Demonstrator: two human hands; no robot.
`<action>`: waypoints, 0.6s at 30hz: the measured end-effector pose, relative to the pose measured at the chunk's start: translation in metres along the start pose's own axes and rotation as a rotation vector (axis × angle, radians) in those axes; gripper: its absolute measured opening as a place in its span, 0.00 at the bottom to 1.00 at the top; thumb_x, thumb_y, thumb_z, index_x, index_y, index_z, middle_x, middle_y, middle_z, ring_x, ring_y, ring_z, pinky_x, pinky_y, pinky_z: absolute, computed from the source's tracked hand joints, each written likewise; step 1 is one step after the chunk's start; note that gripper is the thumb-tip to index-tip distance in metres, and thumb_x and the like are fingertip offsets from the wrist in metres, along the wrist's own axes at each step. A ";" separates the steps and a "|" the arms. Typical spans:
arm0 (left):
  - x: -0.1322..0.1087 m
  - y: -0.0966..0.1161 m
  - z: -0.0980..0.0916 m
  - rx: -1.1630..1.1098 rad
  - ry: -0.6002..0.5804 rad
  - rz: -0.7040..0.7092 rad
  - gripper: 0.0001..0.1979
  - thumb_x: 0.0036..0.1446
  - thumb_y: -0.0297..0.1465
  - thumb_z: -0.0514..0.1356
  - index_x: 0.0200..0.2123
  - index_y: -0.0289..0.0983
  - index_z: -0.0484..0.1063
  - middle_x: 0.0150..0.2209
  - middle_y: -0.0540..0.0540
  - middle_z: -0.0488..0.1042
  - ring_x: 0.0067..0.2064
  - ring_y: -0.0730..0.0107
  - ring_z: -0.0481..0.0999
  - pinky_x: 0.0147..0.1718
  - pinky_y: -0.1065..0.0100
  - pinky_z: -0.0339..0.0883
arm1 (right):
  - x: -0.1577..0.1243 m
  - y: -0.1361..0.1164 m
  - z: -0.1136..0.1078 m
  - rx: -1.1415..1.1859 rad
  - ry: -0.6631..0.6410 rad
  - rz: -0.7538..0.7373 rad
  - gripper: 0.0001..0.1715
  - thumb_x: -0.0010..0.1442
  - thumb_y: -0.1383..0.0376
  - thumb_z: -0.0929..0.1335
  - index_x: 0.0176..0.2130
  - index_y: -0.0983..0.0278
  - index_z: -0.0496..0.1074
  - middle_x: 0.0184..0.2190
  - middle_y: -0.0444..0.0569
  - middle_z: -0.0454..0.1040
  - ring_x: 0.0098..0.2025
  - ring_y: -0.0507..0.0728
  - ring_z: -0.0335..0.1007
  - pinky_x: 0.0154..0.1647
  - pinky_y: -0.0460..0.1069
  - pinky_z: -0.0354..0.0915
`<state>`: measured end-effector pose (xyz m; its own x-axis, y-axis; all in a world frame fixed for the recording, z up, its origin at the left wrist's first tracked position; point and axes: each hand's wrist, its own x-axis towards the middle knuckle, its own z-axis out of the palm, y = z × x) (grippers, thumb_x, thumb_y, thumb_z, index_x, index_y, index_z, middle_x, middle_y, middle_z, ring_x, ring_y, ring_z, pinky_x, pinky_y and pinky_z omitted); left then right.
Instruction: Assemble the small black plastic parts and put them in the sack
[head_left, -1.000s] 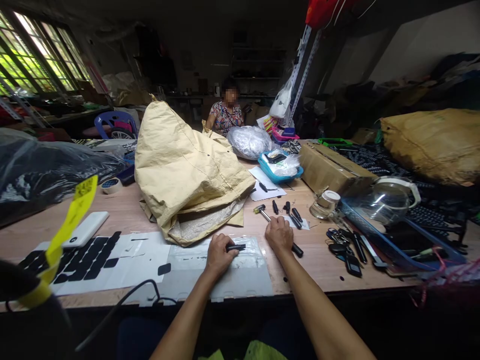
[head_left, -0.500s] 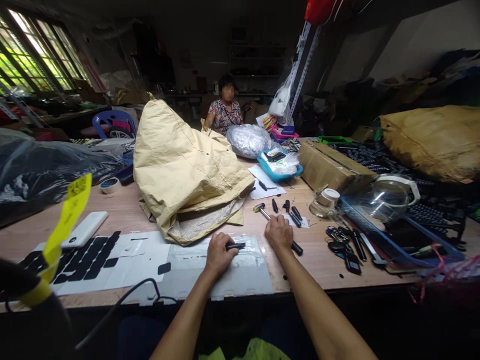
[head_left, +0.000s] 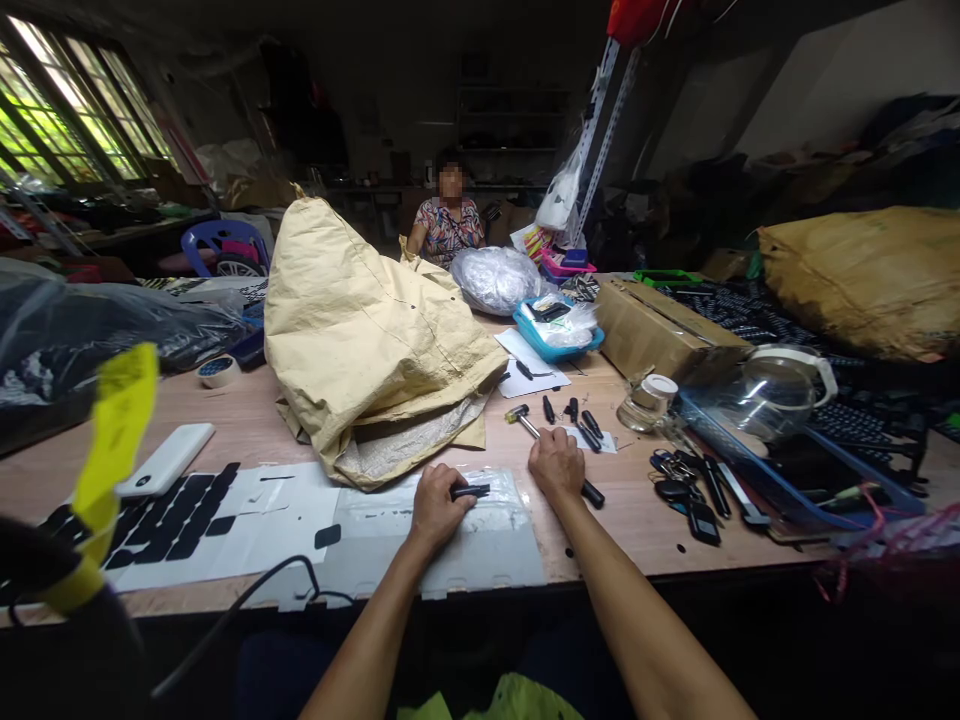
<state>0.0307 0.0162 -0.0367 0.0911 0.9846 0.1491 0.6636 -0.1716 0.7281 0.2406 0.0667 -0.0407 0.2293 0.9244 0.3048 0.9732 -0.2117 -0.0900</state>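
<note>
My left hand (head_left: 437,508) rests on a greyish clear plastic sheet (head_left: 480,560) near the table's front edge, its fingers closed on a short black stick-like piece (head_left: 471,491) that points right. Its exact kind does not show. To the right, my right hand (head_left: 557,464) is closed over a small hammer (head_left: 593,494) lying slantwise on the table. The hammer's yellowish head and metal shaft show beyond the fingers, and its black grip sticks out below the palm. Several black handled tools (head_left: 589,430) lie just past that hand, partly on white paper.
A large beige sack (head_left: 375,330) stands ahead. White paper with black patches (head_left: 202,515) and a white power bank-like box (head_left: 166,459) lie left. Keys (head_left: 679,490), a glass jar (head_left: 646,402), a blue tray (head_left: 862,522) and a carton (head_left: 664,325) are right. A person (head_left: 448,220) sits opposite.
Both hands keep their places and holds. The yellow tag at the left has swung a little to the left, and the view has shifted slightly.
</note>
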 end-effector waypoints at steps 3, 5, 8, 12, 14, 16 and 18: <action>0.000 0.000 0.000 -0.015 0.001 0.004 0.06 0.44 0.24 0.65 0.25 0.39 0.73 0.30 0.49 0.72 0.39 0.62 0.69 0.39 0.64 0.62 | 0.000 0.001 0.000 0.009 -0.008 -0.006 0.18 0.65 0.66 0.60 0.47 0.64 0.75 0.41 0.56 0.70 0.44 0.60 0.63 0.37 0.51 0.54; 0.000 0.000 0.001 -0.024 -0.004 0.001 0.05 0.44 0.24 0.65 0.25 0.39 0.73 0.30 0.49 0.72 0.39 0.62 0.69 0.39 0.64 0.61 | 0.000 0.001 -0.001 0.008 -0.012 -0.004 0.18 0.65 0.66 0.60 0.47 0.64 0.75 0.42 0.56 0.70 0.44 0.60 0.63 0.37 0.51 0.54; 0.000 0.001 0.001 -0.020 -0.011 -0.017 0.06 0.43 0.23 0.66 0.25 0.39 0.73 0.30 0.49 0.72 0.40 0.62 0.69 0.40 0.63 0.61 | 0.000 0.001 0.000 0.003 -0.012 -0.004 0.18 0.65 0.66 0.60 0.47 0.64 0.75 0.42 0.56 0.70 0.44 0.60 0.63 0.37 0.51 0.54; 0.003 0.003 -0.002 -0.006 -0.057 -0.045 0.08 0.42 0.23 0.67 0.26 0.39 0.74 0.30 0.49 0.72 0.41 0.61 0.69 0.40 0.64 0.61 | 0.000 0.001 0.002 -0.006 0.009 -0.006 0.17 0.65 0.66 0.60 0.46 0.63 0.75 0.41 0.56 0.70 0.43 0.60 0.62 0.37 0.51 0.54; 0.005 0.004 -0.006 0.001 -0.108 -0.053 0.08 0.42 0.24 0.67 0.27 0.39 0.75 0.30 0.49 0.71 0.42 0.60 0.69 0.40 0.64 0.61 | 0.001 0.001 0.003 -0.010 0.014 -0.003 0.17 0.65 0.66 0.60 0.46 0.63 0.75 0.41 0.55 0.70 0.43 0.60 0.62 0.37 0.50 0.54; 0.006 0.004 -0.009 0.004 -0.154 -0.047 0.07 0.43 0.25 0.68 0.28 0.40 0.75 0.31 0.49 0.72 0.43 0.59 0.69 0.40 0.63 0.62 | 0.001 0.001 0.004 -0.009 0.014 0.000 0.17 0.65 0.66 0.60 0.45 0.63 0.75 0.41 0.55 0.70 0.43 0.60 0.62 0.37 0.51 0.54; 0.005 0.003 -0.011 -0.005 -0.169 -0.035 0.08 0.43 0.27 0.68 0.31 0.40 0.76 0.33 0.48 0.72 0.44 0.59 0.69 0.41 0.63 0.62 | 0.001 0.002 0.004 -0.006 0.015 0.002 0.17 0.65 0.66 0.60 0.45 0.63 0.75 0.41 0.56 0.70 0.43 0.60 0.62 0.37 0.51 0.54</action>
<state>0.0253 0.0202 -0.0261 0.1921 0.9813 0.0094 0.6648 -0.1372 0.7343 0.2423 0.0688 -0.0443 0.2312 0.9192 0.3189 0.9729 -0.2152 -0.0849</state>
